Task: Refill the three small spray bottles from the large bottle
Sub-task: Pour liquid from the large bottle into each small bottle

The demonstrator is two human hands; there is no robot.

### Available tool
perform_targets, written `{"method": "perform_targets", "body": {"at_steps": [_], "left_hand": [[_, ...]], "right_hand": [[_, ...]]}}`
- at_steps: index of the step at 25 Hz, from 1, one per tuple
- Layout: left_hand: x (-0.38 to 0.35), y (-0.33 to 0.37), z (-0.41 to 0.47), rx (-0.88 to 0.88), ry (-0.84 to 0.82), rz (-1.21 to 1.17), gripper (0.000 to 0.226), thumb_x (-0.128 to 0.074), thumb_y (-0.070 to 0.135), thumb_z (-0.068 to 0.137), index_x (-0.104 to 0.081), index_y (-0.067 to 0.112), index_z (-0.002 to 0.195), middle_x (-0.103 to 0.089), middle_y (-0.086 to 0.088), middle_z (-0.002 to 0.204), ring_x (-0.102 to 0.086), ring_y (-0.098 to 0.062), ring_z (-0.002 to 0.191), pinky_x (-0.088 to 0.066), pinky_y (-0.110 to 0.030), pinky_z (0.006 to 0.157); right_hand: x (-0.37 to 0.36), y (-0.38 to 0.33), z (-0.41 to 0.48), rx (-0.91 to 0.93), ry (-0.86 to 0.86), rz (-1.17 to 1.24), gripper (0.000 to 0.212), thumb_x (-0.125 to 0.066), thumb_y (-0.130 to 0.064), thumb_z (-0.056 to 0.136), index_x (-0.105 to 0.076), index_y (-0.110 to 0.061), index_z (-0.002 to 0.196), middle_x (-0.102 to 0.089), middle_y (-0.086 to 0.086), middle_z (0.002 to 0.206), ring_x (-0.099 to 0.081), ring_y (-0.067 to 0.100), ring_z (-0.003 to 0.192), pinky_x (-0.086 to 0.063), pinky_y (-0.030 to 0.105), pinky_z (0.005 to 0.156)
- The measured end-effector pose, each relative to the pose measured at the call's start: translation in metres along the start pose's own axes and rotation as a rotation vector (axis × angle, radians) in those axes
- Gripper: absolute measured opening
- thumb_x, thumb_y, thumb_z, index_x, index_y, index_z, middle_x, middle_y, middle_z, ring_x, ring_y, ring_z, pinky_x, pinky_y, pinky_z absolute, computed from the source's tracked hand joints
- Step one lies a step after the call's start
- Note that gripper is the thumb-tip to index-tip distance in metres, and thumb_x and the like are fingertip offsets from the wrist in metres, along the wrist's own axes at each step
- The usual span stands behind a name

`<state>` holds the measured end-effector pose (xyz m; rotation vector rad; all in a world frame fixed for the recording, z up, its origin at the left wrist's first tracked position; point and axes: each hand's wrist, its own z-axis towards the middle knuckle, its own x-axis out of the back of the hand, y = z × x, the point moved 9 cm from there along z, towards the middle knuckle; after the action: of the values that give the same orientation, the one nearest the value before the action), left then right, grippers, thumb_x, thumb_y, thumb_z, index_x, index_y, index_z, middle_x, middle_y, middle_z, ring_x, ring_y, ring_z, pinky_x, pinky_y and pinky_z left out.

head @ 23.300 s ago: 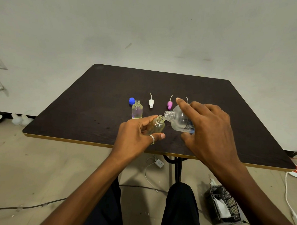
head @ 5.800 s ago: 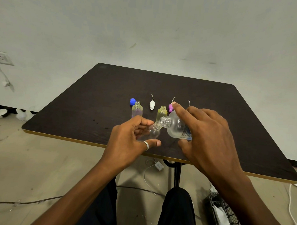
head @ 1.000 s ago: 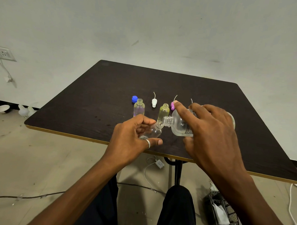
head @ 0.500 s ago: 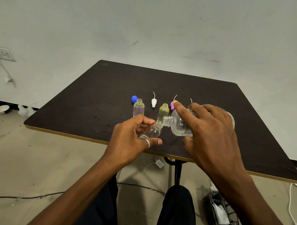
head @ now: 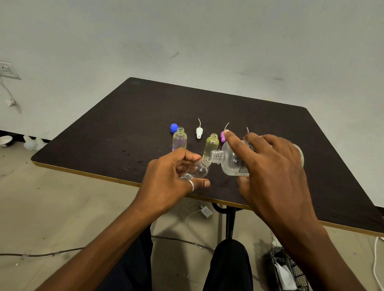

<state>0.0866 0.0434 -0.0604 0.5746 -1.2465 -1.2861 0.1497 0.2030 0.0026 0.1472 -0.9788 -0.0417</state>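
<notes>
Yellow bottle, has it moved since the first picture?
Yes. The yellow bottle was in the left hand then; now it stands on the table, just in front of the white cap and pink cap.

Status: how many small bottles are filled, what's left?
Seemingly done: the purple-tinted bottle and yellow bottle stand open, holding liquid. In hand: left hand tilts clear bottle, right hand tips large bottle at its mouth. Left: finish pouring, refit white spray top, pink spray top, blue cap.
</notes>
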Motion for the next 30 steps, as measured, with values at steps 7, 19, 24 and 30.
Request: {"method": "perform_targets", "body": {"at_steps": [7, 19, 24, 30], "left_hand": [[-0.0003, -0.0009, 0.0000, 0.002, -0.005, -0.008, 0.052, -0.092, 0.023, 0.061, -0.069, 0.022, 0.108, -0.071, 0.016, 0.099, -0.068, 0.007, 0.091, -0.054, -0.011, 0.078], [-0.0007, -0.0020, 0.0006, 0.002, -0.007, 0.014, 0.054, -0.092, 0.025, 0.061, -0.069, 0.022, 0.110, -0.072, 0.015, 0.100, -0.068, 0.007, 0.091, -0.054, -0.011, 0.078], [-0.0010, -0.0023, 0.0005, 0.009, -0.010, 0.003, 0.053, -0.092, 0.025, 0.061, -0.069, 0.023, 0.109, -0.071, 0.017, 0.098, -0.068, 0.008, 0.091, -0.053, -0.010, 0.077], [-0.0005, -0.0024, 0.0000, 0.006, -0.003, -0.004, 0.054, -0.092, 0.025, 0.060, -0.069, 0.022, 0.109, -0.072, 0.016, 0.099, -0.069, 0.006, 0.091, -0.054, -0.011, 0.078]], "right_hand": [[-0.0004, 0.0001, 0.0000, -0.004, -0.013, -0.005, 0.088, -0.084, -0.017, 0.062, -0.048, -0.024, 0.142, -0.063, 0.012, 0.123, -0.056, 0.039, 0.112, -0.045, 0.058, 0.096], [-0.0013, 0.0003, -0.0001, -0.010, -0.016, -0.005, 0.089, -0.086, -0.017, 0.061, -0.048, -0.024, 0.141, -0.063, 0.013, 0.123, -0.057, 0.040, 0.113, -0.045, 0.059, 0.096], [-0.0004, -0.0005, -0.0005, -0.004, -0.010, -0.013, 0.087, -0.084, -0.017, 0.063, -0.047, -0.024, 0.142, -0.063, 0.012, 0.123, -0.056, 0.038, 0.113, -0.045, 0.057, 0.096], [0.0005, -0.0006, -0.0008, -0.005, 0.006, -0.015, 0.088, -0.085, -0.016, 0.062, -0.049, -0.024, 0.141, -0.064, 0.013, 0.122, -0.057, 0.039, 0.111, -0.045, 0.058, 0.095]]}}
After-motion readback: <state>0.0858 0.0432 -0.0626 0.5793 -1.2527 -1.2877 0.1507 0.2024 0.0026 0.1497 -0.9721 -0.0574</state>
